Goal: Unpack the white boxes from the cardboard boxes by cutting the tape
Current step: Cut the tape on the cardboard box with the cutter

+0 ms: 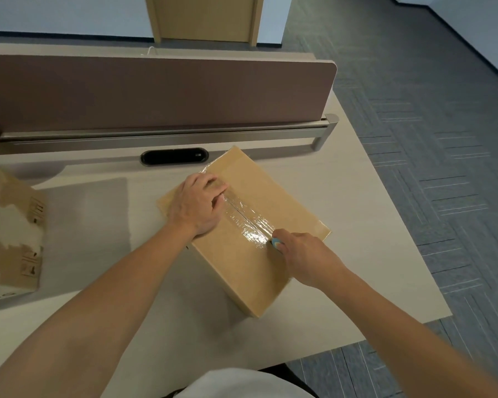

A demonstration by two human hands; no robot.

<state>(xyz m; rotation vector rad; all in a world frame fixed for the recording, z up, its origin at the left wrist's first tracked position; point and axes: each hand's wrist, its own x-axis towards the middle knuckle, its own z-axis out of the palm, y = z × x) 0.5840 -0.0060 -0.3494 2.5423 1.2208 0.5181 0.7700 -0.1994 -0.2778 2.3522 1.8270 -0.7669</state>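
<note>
A flat brown cardboard box [273,193] lies at an angle on the desk, right of centre. A strip of clear shiny tape [246,221] runs along its top seam. My left hand [196,203] presses flat on the box's far left part, fingers lying over the tape's far end. My right hand [302,255] grips a small light-blue cutter [276,243], whose tip touches the near end of the tape. No white box is visible.
A second, larger cardboard box [15,234] with torn tape patches stands at the left edge. A brown divider panel [156,93] and metal rail [167,136] close off the desk's back. A black cable slot [174,156] sits behind the box. The desk's right edge [408,239] drops to grey carpet.
</note>
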